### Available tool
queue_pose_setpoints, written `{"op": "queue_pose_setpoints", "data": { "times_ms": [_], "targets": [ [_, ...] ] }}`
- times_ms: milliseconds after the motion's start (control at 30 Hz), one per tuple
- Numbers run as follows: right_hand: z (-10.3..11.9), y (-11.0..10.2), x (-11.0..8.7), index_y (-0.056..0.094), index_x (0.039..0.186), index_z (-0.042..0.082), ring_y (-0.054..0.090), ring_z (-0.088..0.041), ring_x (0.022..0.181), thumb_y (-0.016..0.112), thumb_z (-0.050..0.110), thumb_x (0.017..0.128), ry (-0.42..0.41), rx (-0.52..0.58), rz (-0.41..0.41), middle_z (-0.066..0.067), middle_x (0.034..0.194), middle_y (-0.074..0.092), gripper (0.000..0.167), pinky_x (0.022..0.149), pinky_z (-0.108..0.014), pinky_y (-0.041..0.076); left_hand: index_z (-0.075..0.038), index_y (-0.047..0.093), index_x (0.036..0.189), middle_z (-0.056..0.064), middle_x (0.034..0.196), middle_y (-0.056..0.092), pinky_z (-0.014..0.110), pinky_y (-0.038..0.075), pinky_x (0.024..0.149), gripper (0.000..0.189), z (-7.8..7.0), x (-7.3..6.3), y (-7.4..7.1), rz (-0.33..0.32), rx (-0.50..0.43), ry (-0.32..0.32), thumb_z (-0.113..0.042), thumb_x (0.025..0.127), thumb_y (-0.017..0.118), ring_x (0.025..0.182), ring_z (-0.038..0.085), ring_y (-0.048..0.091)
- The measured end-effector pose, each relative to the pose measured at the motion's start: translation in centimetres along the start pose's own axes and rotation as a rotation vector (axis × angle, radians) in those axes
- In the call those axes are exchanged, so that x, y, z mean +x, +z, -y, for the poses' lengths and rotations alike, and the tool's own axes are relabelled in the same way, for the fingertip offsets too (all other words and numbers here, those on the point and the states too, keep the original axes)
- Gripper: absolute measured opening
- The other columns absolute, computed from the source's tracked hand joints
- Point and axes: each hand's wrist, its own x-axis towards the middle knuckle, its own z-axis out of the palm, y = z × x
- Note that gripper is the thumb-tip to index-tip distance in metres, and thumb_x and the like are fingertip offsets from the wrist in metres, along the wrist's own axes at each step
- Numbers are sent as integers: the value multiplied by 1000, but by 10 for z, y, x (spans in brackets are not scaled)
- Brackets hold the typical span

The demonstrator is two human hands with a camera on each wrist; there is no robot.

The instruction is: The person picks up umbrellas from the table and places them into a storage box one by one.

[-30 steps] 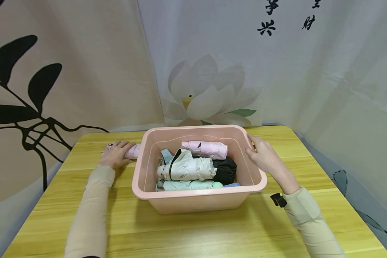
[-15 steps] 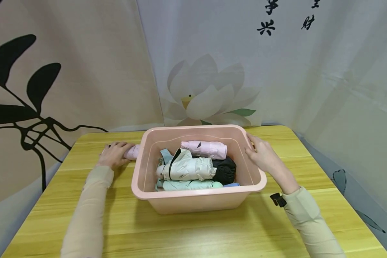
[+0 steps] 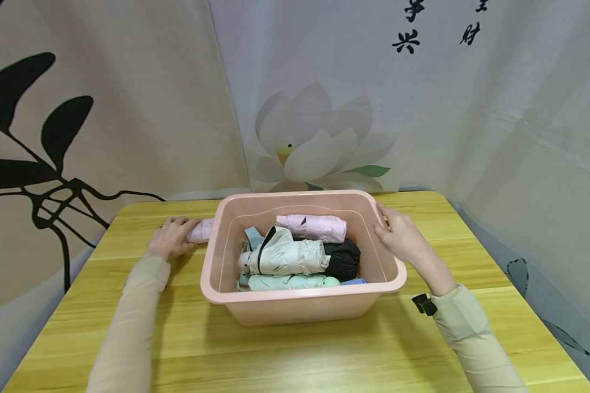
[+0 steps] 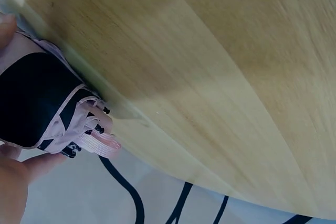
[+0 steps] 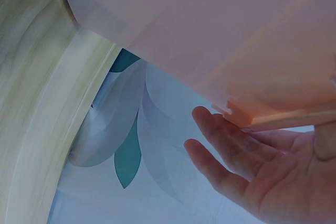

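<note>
In the head view, my left hand (image 3: pixel 172 238) holds a folded pink umbrella (image 3: pixel 200 231) on the table, left of a pink plastic tub (image 3: pixel 295 311). The left wrist view shows that umbrella (image 4: pixel 68 100) between thumb and fingers, with a black patch and a pink strap at its end. My right hand (image 3: pixel 403 232) grips the tub's right rim, thumb inside; its fingers (image 5: pixel 218 174) show beneath the rim in the right wrist view. Inside the tub lie a pink folded umbrella (image 3: pixel 319 226), a white one (image 3: pixel 295 257), a mint-green one (image 3: pixel 285 282) and a black bundle (image 3: pixel 344 259).
The tub stands mid-table on a yellow wood-grain table (image 3: pixel 295 360). Behind the table's far edge hangs a printed curtain (image 3: pixel 319 136) with a lotus and dark leaves. A bit of blue (image 3: pixel 354 282) shows at the tub's front right.
My left hand has shifted slightly left along the pink umbrella, and its dark far end is now covered. The tub, its contents and my right hand stay where they were.
</note>
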Motion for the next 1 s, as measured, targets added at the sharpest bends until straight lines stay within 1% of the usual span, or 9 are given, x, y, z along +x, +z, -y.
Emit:
{"op": "queue_pose_setpoints", "data": {
  "times_ms": [167, 433, 633, 700, 867, 1000],
  "targets": [
    [0, -1, 0, 28, 144, -11, 43, -46, 130, 47, 12, 94, 0, -4, 2, -32, 145, 36, 58, 104, -57, 42, -11, 46, 137, 28, 134, 49, 69, 45, 84, 62, 1, -4, -1, -21, 16, 4, -26, 83, 71, 115, 52, 45],
    [0, 0, 0, 29, 143, -12, 44, -46, 129, 47, 13, 94, -11, -11, -2, -33, 144, 37, 58, 103, -57, 42, -9, 48, 134, 29, 129, 52, 67, 48, 78, 62, 1, -10, -3, -68, 57, 29, -28, 81, 73, 110, 52, 48],
    [0, 0, 0, 29, 144, -12, 41, -46, 131, 47, 13, 94, -10, -17, 0, -33, 145, 36, 58, 105, -57, 40, -10, 47, 135, 30, 129, 52, 67, 48, 80, 63, 0, -13, -9, -86, 75, 19, -28, 81, 73, 111, 54, 48],
    [-1, -1, 0, 29, 144, -11, 40, -46, 131, 47, 13, 94, -5, -17, 3, -33, 145, 35, 58, 106, -57, 39, -10, 47, 136, 29, 129, 52, 66, 49, 80, 62, -1, -13, -11, -95, 73, 8, -26, 81, 73, 111, 52, 48],
    [0, -1, -1, 28, 144, -11, 39, -46, 132, 46, 13, 94, 0, -13, 7, -33, 146, 34, 59, 106, -57, 39, -11, 47, 135, 28, 126, 53, 65, 50, 77, 60, -2, -14, -18, -130, 80, -8, -21, 82, 73, 107, 49, 48],
    [0, -1, -1, 28, 144, -11, 39, -47, 132, 47, 13, 94, -4, -12, 8, -33, 146, 35, 58, 106, -58, 38, -11, 47, 134, 27, 126, 53, 66, 49, 78, 60, -2, -16, -24, -158, 95, -13, -21, 81, 72, 109, 50, 47]
  ]
}}
